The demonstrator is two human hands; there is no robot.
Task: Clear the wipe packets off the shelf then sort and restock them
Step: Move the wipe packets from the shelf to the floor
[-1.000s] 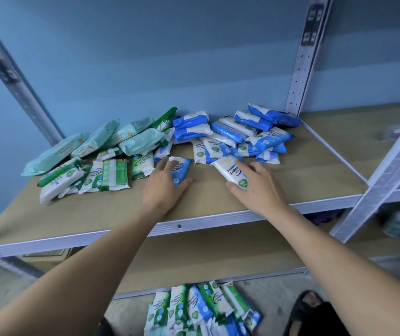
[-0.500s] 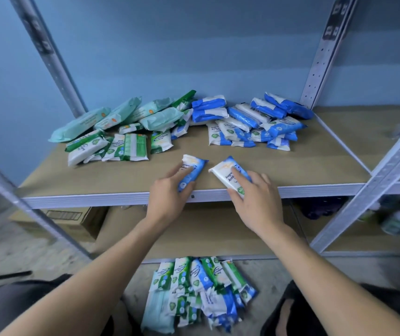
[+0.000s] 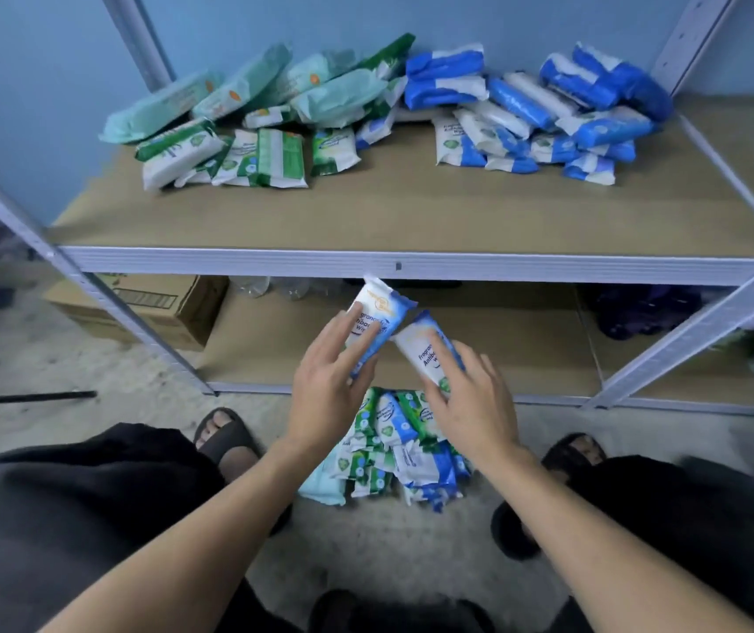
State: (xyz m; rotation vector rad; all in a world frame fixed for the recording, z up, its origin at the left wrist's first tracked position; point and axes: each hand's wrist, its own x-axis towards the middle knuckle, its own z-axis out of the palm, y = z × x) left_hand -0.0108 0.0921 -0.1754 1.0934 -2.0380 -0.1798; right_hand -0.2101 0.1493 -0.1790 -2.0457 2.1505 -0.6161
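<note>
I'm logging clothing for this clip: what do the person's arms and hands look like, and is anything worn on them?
Left arm and right arm are bare, no sleeves in view. Left hand and right hand wear no gloves, watch or visible rings.

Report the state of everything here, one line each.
left hand: fingers spread over left packet, thumb hidden
right hand: fingers spread over right packet, thumb hidden
left packet: airborne below shelf edge, above floor pile
right packet: airborne beside it
green packets: heaped on shelf, left
blue packets: heaped on shelf, right
floor pile: mixed packets, jumbled
</note>
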